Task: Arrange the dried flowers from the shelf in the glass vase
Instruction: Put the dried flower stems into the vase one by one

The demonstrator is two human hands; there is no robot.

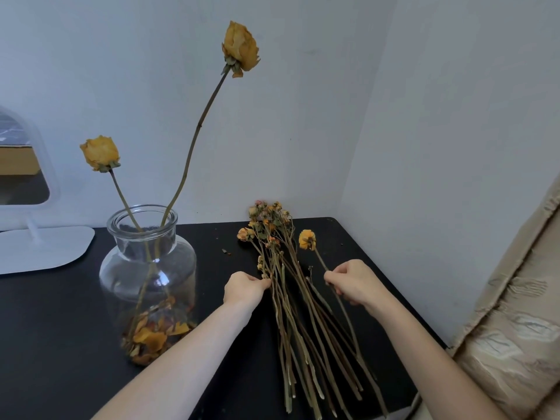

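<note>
Though dried, two roses (241,48), one bunch (291,313), one stem (320,259)

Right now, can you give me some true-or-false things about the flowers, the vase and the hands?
1. A tall yellow rose and a shorter yellow rose stand in the glass vase. True.
2. The bottom of the vase is bare. False: loose petals lie there.
3. The right hand pinches the stem of a single yellow flower. True.
4. The left hand rests on the vase. False: it holds the bundle of dried flowers lying on the black table.
</note>
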